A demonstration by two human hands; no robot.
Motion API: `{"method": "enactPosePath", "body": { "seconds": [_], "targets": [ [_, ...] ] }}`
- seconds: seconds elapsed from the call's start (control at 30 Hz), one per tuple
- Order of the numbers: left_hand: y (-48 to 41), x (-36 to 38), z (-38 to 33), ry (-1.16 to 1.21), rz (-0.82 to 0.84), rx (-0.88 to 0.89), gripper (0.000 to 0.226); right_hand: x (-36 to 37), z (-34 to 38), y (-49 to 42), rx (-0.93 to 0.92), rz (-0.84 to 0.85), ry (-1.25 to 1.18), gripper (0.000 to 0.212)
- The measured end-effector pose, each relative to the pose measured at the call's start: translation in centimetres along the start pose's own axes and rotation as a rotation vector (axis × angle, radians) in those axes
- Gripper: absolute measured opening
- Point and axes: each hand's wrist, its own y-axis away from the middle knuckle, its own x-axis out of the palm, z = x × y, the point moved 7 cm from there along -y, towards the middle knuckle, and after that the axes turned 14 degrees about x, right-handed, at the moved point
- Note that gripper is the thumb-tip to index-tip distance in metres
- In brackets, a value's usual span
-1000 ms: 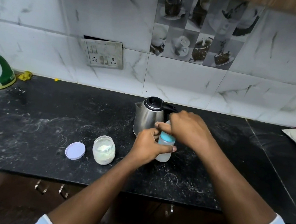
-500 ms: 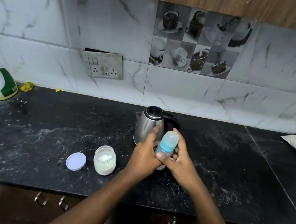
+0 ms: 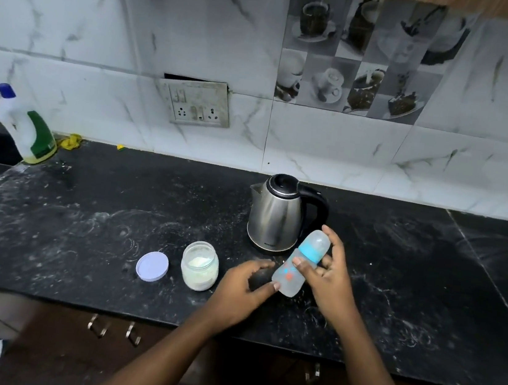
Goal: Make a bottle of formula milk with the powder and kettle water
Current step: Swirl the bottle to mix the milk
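Bottle [image 3: 296, 267] tilted, right hand [image 3: 330, 280] gripping, kettle [image 3: 277, 216] behind

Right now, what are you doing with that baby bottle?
A person is making formula milk. The right hand holds the capped baby bottle tilted above the black counter, and the left hand touches its bottom end. The steel kettle stands just behind. The powder jar sits open, its lid lying beside it.

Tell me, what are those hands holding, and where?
The right hand grips the baby bottle, tilted, around its blue collar. The left hand touches its base with a thumb.
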Motion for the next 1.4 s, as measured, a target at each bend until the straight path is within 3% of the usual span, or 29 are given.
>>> {"method": "enactPosePath", "body": {
  "seconds": [0.1, 0.27, 0.4, 0.47, 0.53, 0.63, 0.73, 0.87, 0.97, 1.17, 1.3, 1.4],
  "targets": [
    [1.4, -0.5, 2.2, -0.330, 0.122, 0.086, 0.057, -0.4, -0.8, -0.4, 0.016, -0.023, -0.079, 0.077],
    [4.1, 2.4, 8.0, -0.697, 0.399, 0.042, 0.073, 0.3, -2.5, -0.5, 0.062, 0.007, -0.120, 0.073],
    [5.3, 4.4, 10.8, -0.854, 0.530, 0.035, 0.083, -0.2, -2.9, -0.8, 0.063, -0.061, -0.181, 0.071],
    [5.6, 4.7, 11.3, -0.910, 0.523, 0.040, 0.087, 0.3, -3.2, -0.9, 0.081, 0.018, -0.149, 0.070],
    [5.7, 4.8, 11.5, -0.931, 0.518, 0.052, 0.090, 0.6, -3.5, -1.0, 0.104, 0.080, -0.140, 0.073],
    [5.6, 4.8, 11.7, -0.943, 0.512, 0.054, 0.089, -0.7, -3.8, -1.2, 0.115, 0.025, -0.272, 0.074],
    [5.7, 4.9, 11.9, -0.949, 0.516, 0.049, 0.089, -0.4, -3.7, -1.0, 0.113, 0.135, -0.213, 0.079],
    [5.7, 5.0, 12.2, -0.951, 0.492, 0.053, 0.090, -2.1, -3.4, -1.3, 0.086, 0.060, -0.340, 0.078],
    [5.7, 4.9, 12.3, -0.956, 0.483, 0.048, 0.091, -1.5, -3.4, -1.2, 0.080, 0.133, -0.254, 0.077],
    [5.9, 4.9, 12.4, -0.959, 0.457, 0.055, 0.089, -1.7, -3.2, -0.9, 0.069, 0.135, -0.240, 0.077],
    [5.7, 4.9, 12.4, -0.963, 0.459, 0.056, 0.090, -2.7, -3.1, -1.0, 0.059, 0.047, -0.278, 0.076],
    [5.8, 4.9, 12.3, -0.963, 0.457, 0.058, 0.090, -2.2, -3.1, -0.9, 0.044, 0.110, -0.191, 0.077]
  ]
}}
